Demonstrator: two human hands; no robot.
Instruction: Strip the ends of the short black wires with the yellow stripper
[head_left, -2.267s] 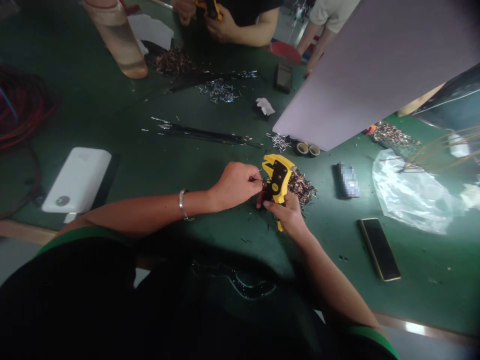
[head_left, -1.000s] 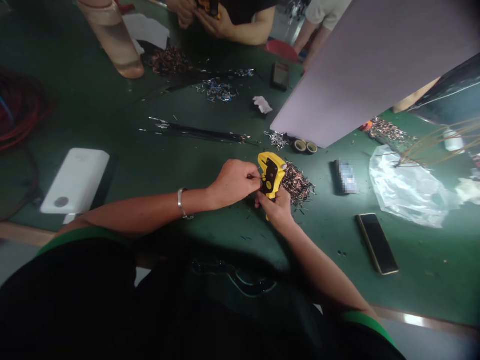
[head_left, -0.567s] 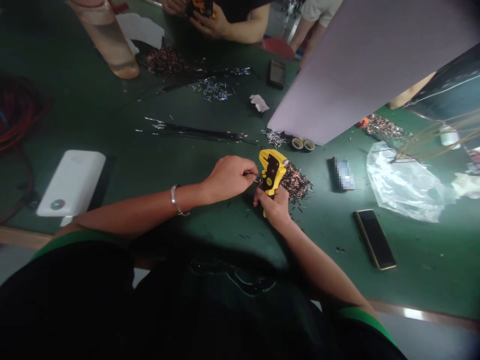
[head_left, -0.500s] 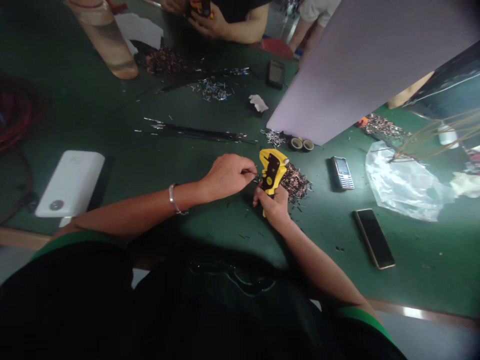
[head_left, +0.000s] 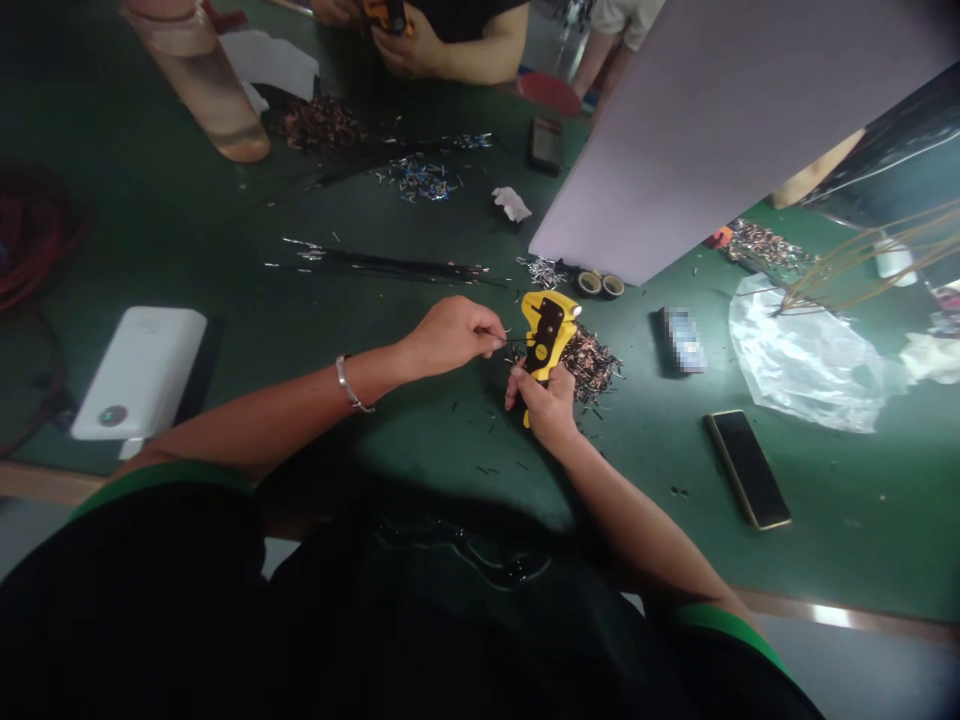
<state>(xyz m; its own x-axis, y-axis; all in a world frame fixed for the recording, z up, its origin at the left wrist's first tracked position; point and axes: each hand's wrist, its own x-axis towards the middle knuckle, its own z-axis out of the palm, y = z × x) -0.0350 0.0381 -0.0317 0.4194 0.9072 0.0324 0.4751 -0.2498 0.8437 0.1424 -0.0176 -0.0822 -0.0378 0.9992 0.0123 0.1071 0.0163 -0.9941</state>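
My right hand (head_left: 549,405) is wrapped round the handles of a yellow and black wire stripper (head_left: 551,335), its head pointing away from me. Just left of the tool, my left hand (head_left: 454,338) pinches a thin dark wire (head_left: 514,341) that reaches toward the stripper's jaws. Whether the jaws bite on the wire is too small to tell. Behind the stripper lies a heap of copper and black wire scraps (head_left: 592,365). A bundle of black wires (head_left: 390,265) stretches across the table beyond my hands, next to a small pile of silvery ferrules (head_left: 545,272).
Two tape rolls (head_left: 601,285) sit by a pale upright panel (head_left: 660,150). To the right are a keypad phone (head_left: 682,340), a smartphone (head_left: 748,470) and a plastic bag (head_left: 810,350). A white power bank (head_left: 142,375) lies left, a bottle (head_left: 217,100) farther back. Across the table, a person's hands (head_left: 409,45) hold a tool.
My left hand has drawn slightly left from the stripper, and more of the wire shows between them. The right hand keeps its grip on the tool.
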